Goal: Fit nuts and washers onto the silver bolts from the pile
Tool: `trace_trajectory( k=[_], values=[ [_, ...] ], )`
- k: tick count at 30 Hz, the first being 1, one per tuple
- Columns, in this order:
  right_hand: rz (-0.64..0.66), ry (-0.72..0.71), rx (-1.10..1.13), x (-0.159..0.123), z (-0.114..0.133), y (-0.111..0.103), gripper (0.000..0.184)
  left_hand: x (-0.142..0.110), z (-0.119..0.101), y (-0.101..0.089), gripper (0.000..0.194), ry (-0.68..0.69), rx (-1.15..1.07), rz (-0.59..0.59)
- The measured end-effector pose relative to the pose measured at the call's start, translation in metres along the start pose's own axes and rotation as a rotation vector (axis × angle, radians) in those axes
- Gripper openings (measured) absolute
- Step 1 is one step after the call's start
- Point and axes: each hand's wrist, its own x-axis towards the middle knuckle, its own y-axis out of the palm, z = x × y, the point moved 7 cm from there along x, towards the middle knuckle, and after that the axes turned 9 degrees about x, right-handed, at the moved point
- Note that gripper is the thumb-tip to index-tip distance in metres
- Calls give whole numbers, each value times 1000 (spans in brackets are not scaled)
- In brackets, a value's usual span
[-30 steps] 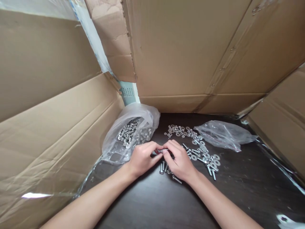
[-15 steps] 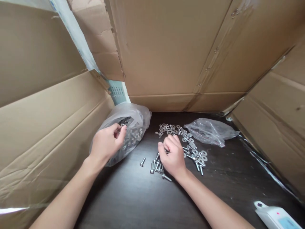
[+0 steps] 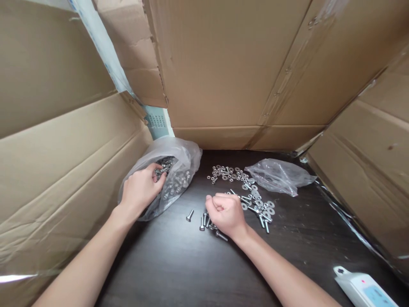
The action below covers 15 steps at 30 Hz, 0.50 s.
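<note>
On the left, a clear plastic bag lies with its mouth towards me, full of small metal hardware. At that mouth is my left hand, thumb and index finger spread apart against the loose pieces. My right hand is curled into a fist over a small pile of bolts; whatever it may hold is hidden. A single bolt lies left of that pile. Behind and right of the fist are scattered washers, nuts and more bolts.
A flattened clear plastic bag rests at the back right of the dark table. In the lower right corner is a white device with a red light. Cardboard walls enclose the left, back and right sides.
My left thumb and index finger have parted at the bag, baring more hardware. My right fist has moved slightly left and nearer me, covering part of the bolt pile.
</note>
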Motion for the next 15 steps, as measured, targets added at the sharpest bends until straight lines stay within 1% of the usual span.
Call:
trace_trajectory(
  k=[5,10,11,13,15],
  values=[
    [10,13,30,1,-1,1,51,1,2,2,35,21,6,-17],
    [16,72,46,2,-3,0,51,4,3,3,37,63,-31,-43],
    [13,84,48,3,-4,-1,52,4,2,2,38,67,-56,-61],
    [-3,105,58,3,-4,-3,53,0,-2,-3,41,96,-155,-136],
    [-31,117,73,3,-3,-6,54,-10,-13,-9,42,183,-291,-224]
  ],
)
